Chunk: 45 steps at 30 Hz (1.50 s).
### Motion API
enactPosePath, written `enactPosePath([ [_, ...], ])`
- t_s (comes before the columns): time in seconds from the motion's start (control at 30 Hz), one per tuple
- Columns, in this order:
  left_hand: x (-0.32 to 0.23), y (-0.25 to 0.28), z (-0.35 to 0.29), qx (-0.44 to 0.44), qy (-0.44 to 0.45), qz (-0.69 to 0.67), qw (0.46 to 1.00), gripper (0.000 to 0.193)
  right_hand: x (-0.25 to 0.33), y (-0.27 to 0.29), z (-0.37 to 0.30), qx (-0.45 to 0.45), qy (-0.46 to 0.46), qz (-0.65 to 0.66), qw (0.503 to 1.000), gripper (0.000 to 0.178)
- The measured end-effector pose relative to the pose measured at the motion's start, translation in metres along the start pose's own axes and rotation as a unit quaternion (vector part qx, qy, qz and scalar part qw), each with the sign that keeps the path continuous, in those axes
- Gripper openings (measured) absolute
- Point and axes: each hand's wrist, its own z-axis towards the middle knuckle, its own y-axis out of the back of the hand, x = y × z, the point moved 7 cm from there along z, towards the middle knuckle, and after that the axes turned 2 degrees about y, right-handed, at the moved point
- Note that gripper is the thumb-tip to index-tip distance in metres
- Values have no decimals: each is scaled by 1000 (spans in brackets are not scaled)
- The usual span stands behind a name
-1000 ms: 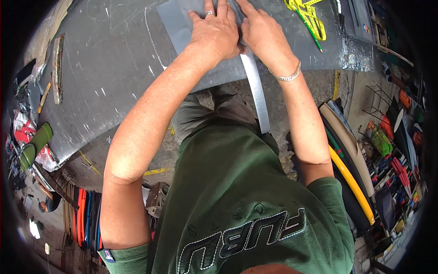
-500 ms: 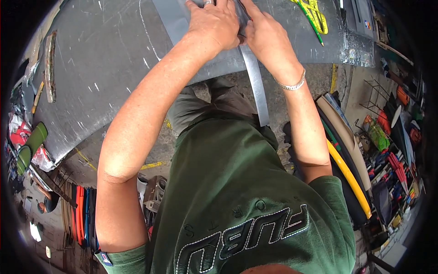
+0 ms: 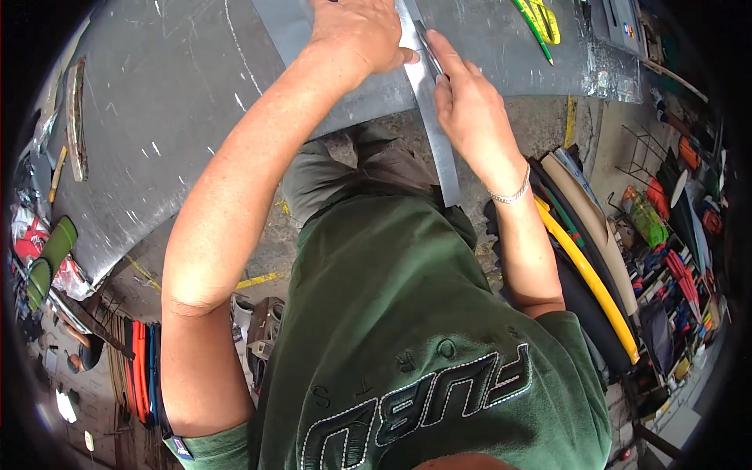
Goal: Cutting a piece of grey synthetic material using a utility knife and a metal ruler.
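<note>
At the top of the view my left hand (image 3: pixel 359 33) presses flat on a grey sheet (image 3: pixel 276 25) and the edge of a long metal ruler (image 3: pixel 439 133). Its thumb stretches out onto the ruler; the fingertips are cut off by the upper edge. The ruler runs down past the table's near edge and hangs over it toward my body. My right hand (image 3: pixel 468 98) is closed round a slim, dark-grey cutter knife (image 3: pixel 428 48), its index finger laid along it. The knife lies right beside the ruler's right edge, its tip against the sheet or tabletop; which one, I cannot tell.
The dark, scratched tabletop (image 3: pixel 157 86) bears a green pencil (image 3: pixel 534 33) and a yellow tape measure (image 3: pixel 546 22) at right, a worn wooden strip (image 3: pixel 77 117) at left. Material rolls, one yellow (image 3: pixel 583 266), stand at my right. Another person (image 3: pixel 88 348) is at far left.
My right hand has moved down and toward me along the ruler, away from my left hand, so the knife now shows. The left hand has shifted slightly left and up.
</note>
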Motion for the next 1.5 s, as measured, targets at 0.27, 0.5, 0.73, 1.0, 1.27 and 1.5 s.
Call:
enactPosePath([
  [0.27, 3, -4, -2, 95, 61, 91, 989, 113, -6, -3, -24, 29, -27, 15, 999, 58],
  [0.5, 21, -21, -6, -68, -94, -130, 985, 111, -14, 7, -33, 16, -7, 70, 997, 55],
  [0.73, 11, -5, 0, 45, 53, 74, 995, 107, -68, 81, -54, -7, -49, 52, 997, 49],
  [1.0, 14, -5, 0, 91, 72, 12, 993, 105, -49, 91, 20, -107, 44, 191, 975, 32],
  [1.27, 27, -30, 4, 141, 112, -45, 983, 107, -12, 63, 99, -184, -64, 565, 801, 47],
  [1.5, 95, -91, 22, -310, -72, -158, 935, 108, 11, -26, 153, 6, 6, 627, 779, 39],
])
